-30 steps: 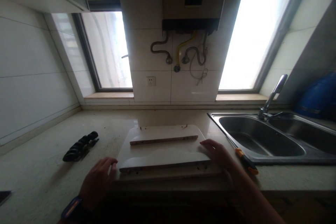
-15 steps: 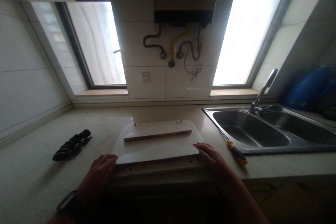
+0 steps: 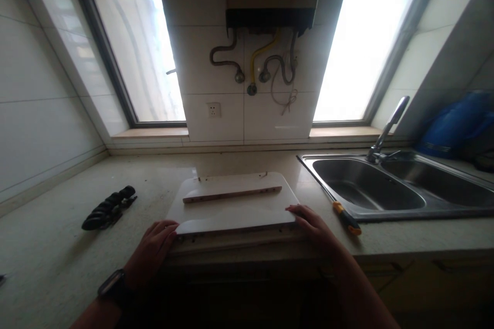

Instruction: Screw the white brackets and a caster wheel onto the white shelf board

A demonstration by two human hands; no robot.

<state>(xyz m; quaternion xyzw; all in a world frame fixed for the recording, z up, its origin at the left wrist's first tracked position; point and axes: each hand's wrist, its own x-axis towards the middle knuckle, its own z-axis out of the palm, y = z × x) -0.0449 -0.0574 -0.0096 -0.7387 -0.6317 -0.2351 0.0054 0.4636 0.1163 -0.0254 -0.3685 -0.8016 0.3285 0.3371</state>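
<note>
The white board assembly (image 3: pixel 235 205) lies flat at the front edge of the countertop (image 3: pixel 57 247), its long axis running left to right, parallel to that edge. Your left hand (image 3: pixel 152 252) rests with fingers loosely extended against the near left corner; your right hand (image 3: pixel 314 226) touches the near right corner, fingers likewise flat, gripping nothing. A screwdriver (image 3: pixel 345 216) lies just right of the assembly, beside the sink (image 3: pixel 386 200). A black tool (image 3: pixel 108 208) lies well apart to the left, with bare counter between.
</note>
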